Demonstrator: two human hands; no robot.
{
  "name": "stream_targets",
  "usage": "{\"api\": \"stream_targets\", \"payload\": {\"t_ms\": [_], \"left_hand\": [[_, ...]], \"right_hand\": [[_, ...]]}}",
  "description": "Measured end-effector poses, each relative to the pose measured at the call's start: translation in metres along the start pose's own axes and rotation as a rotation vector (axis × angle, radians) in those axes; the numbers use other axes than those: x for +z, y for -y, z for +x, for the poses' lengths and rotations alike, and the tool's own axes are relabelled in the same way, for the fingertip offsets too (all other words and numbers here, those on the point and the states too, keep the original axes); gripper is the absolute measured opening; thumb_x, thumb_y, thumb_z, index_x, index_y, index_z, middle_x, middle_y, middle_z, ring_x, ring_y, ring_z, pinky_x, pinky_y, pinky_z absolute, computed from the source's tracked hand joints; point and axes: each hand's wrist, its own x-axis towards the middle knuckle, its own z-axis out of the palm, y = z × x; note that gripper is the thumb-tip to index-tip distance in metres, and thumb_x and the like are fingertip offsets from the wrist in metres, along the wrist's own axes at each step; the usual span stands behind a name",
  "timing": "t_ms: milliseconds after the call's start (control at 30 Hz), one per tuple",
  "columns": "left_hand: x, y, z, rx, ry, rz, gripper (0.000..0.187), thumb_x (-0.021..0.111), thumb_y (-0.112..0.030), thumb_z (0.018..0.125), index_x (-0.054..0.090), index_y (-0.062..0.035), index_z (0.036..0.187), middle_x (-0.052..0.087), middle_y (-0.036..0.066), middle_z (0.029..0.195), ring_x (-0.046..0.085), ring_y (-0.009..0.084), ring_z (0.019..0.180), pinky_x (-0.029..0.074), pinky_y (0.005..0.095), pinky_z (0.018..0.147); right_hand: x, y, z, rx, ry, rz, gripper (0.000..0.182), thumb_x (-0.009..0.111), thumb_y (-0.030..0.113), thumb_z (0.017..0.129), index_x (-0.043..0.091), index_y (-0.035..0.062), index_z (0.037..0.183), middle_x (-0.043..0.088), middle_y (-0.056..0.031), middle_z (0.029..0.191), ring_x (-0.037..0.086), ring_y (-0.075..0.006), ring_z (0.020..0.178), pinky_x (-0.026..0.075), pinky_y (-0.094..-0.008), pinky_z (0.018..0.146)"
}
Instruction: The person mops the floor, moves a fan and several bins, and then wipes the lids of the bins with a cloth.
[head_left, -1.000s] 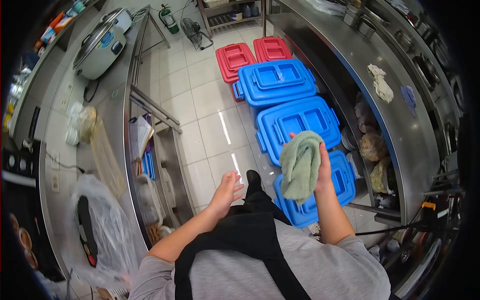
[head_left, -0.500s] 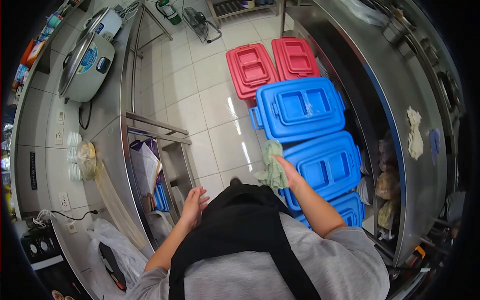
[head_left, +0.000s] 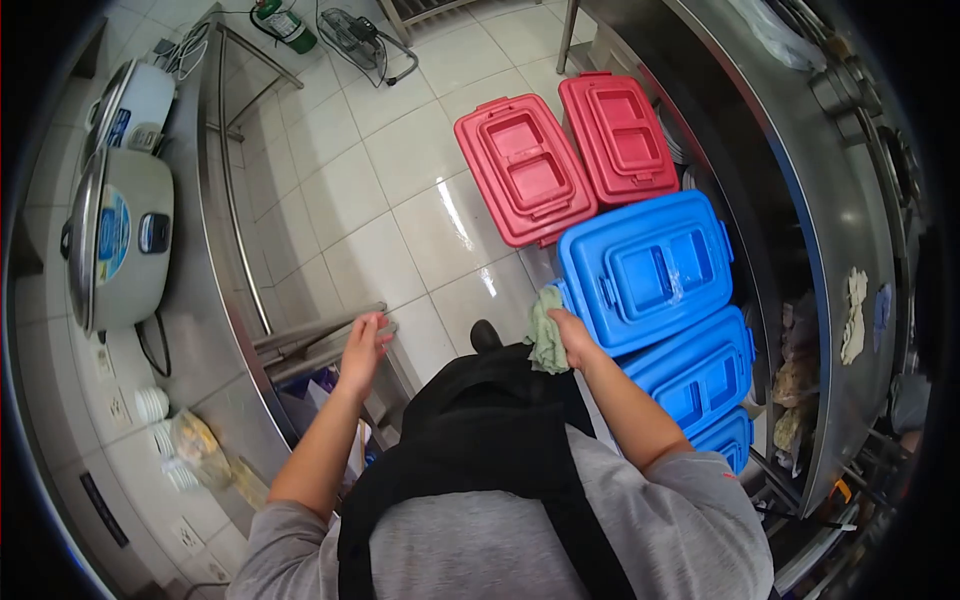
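Observation:
My right hand is wrapped round a bunched light-green cloth, which hangs in front of the black apron. Just beyond that hand is the near corner of a blue lidded bin. With fingers loosely curled and apart, my left hand holds nothing. In the view it overlaps the end of a metal rail beside the left counter. A dark shoe tip shows on the floor between my hands.
Two red lidded bins stand ahead, with more blue bins along the right. A steel counter on the left carries a large rice cooker. Tiled floor runs forward to a fan and a green extinguisher.
My view has moved forward, so the blue bins and rice cookers sit lower and nearer. My left hand is higher, over the rail. The cloth stays in my right hand.

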Motion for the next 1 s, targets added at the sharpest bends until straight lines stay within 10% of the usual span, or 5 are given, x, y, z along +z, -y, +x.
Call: {"api": "stream_targets", "payload": {"t_ms": [333, 467, 767, 867, 1000], "left_hand": [[0.039, -0.131, 0.19, 0.128, 0.221, 0.236, 0.034, 0.041, -0.039, 0.102, 0.052, -0.0121, 0.12, 0.056, 0.004, 0.123, 0.057, 0.0172, 0.105, 0.043, 0.0319, 0.087], [0.04, -0.141, 0.26, 0.034, 0.203, 0.305, 0.033, 0.041, -0.038, 0.102, 0.052, -0.0116, 0.119, 0.057, 0.003, 0.121, 0.058, 0.0162, 0.102, 0.044, 0.0313, 0.086], [0.062, -0.117, 0.41, -0.22, 0.159, 0.241, 0.033, 0.044, -0.037, 0.102, 0.053, -0.0109, 0.119, 0.057, 0.003, 0.12, 0.059, 0.0156, 0.099, 0.044, 0.0311, 0.084], [0.081, -0.12, 0.461, -0.144, 0.18, 0.32, 0.035, 0.047, -0.039, 0.1, 0.057, -0.0091, 0.116, 0.061, 0.003, 0.11, 0.059, 0.0135, 0.096, 0.044, 0.029, 0.081], [0.109, -0.108, 0.555, 0.085, 0.192, 0.501, 0.039, 0.049, -0.038, 0.099, 0.06, -0.0028, 0.115, 0.063, 0.007, 0.099, 0.06, 0.0147, 0.094, 0.045, 0.026, 0.079]], "right_hand": [[0.086, 0.212, 0.146, -0.618, -0.182, -0.032, 0.033, 0.056, 0.013, 0.095, 0.054, 0.0052, 0.127, 0.064, -0.0069, 0.107, 0.062, -0.0182, 0.092, 0.051, -0.0326, 0.081], [0.061, 0.343, 0.294, -1.388, -0.565, -1.022, 0.047, 0.055, -0.001, 0.082, 0.057, 0.0113, 0.128, 0.061, -0.0159, 0.12, 0.058, -0.0305, 0.109, 0.046, -0.0399, 0.094], [0.269, 0.401, 0.442, -0.695, -0.413, -2.029, 0.027, 0.055, 0.016, 0.084, 0.071, 0.0251, 0.103, 0.058, -0.0014, 0.125, 0.051, -0.0272, 0.118, 0.035, -0.0564, 0.101], [0.252, 0.413, 0.449, -0.84, -0.178, -2.101, 0.026, 0.056, 0.015, 0.082, 0.072, 0.0248, 0.1, 0.058, 0.0006, 0.126, 0.052, -0.0274, 0.115, 0.04, -0.0528, 0.097], [0.166, 0.483, 0.426, -0.829, -0.599, -1.834, 0.027, 0.054, 0.014, 0.084, 0.072, 0.0223, 0.102, 0.057, -0.0019, 0.128, 0.054, -0.0321, 0.111, 0.042, -0.0504, 0.094]]}}
